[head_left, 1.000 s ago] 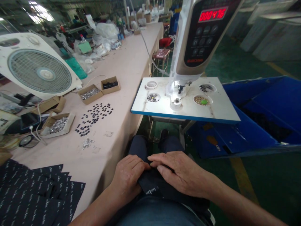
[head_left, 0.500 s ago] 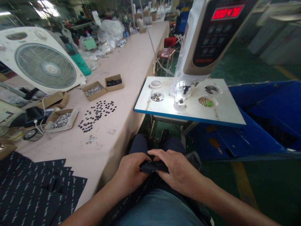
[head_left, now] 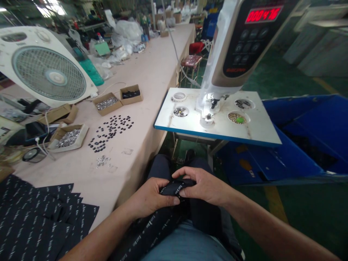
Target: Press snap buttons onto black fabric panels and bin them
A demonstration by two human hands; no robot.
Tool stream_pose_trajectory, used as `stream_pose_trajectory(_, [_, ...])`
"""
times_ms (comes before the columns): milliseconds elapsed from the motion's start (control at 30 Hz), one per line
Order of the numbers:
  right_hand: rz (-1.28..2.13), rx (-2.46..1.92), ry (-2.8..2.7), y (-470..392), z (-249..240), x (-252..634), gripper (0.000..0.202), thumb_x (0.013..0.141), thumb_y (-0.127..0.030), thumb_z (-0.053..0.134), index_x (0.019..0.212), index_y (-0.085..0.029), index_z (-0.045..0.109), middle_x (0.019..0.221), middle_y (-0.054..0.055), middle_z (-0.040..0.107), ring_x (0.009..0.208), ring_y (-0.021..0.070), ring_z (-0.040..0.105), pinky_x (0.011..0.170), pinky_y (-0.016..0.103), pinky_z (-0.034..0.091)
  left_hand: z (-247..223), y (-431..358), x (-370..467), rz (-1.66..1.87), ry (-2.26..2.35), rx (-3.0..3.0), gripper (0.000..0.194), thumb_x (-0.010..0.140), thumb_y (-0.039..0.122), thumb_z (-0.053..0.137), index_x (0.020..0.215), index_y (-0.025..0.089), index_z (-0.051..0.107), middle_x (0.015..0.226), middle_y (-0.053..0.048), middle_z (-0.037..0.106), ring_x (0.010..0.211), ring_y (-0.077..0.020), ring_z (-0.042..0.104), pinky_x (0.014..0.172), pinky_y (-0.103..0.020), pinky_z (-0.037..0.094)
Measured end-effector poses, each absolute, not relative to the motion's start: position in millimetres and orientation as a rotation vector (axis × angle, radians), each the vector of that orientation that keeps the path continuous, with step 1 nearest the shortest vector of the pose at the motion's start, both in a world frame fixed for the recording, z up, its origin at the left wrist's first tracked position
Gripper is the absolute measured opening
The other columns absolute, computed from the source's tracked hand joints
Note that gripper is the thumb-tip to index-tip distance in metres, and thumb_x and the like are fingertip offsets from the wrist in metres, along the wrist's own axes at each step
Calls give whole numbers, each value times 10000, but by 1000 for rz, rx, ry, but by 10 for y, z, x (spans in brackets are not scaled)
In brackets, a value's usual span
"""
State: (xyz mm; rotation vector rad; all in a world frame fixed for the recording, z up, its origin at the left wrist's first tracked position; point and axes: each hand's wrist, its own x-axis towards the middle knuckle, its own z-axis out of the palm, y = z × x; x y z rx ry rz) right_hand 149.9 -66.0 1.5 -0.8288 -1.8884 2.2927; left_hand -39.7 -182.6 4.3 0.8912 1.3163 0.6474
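A black fabric piece with white lettering (head_left: 153, 225) lies across my lap, its upper end bunched between both hands. My left hand (head_left: 152, 197) is closed on this fabric, thumb stretched along its near side. From the other side my right hand (head_left: 202, 186) pinches the same folded end, thumb on top and fingers curled behind it. The two thumbs are close together. Beyond the hands stands a snap-press machine (head_left: 231, 54) with a lit red counter. Its white worktable (head_left: 185, 132) has round cups holding small metal parts.
On the long table (head_left: 116, 174) at left are loose black snap caps (head_left: 110, 132), small silver parts (head_left: 103, 160), cardboard boxes of parts (head_left: 69, 137), a box fan (head_left: 51, 72) and stacked printed black fabric pieces (head_left: 40, 221). A blue bin (head_left: 272, 159) stands at right.
Both hands have turned the fabric, so more of its white lettering faces up. The left thumb now lies over it, and the right hand has lifted slightly.
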Motion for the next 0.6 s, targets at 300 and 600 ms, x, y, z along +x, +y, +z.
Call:
stream_pose_trajectory(300, [2399, -868, -1686, -542, -182, 1521, 400, 708, -416, 831, 980, -149, 710, 853, 20, 700, 767, 146, 603, 708, 245, 438, -154, -1830, -226, 844, 1144, 424, 353, 584, 333, 880, 766, 102, 684, 636, 15, 599, 539, -78, 470, 571, -213, 345])
stream_pose_trajectory(600, [2060, -846, -2350, -155, -246, 1372, 348, 872, -487, 657, 866, -156, 764, 810, 39, 699, 776, 189, 606, 703, 270, 454, -329, -1705, -196, 887, 1081, 277, 454, 428, 346, 937, 771, 116, 749, 676, 1, 662, 546, -98, 531, 608, -243, 423])
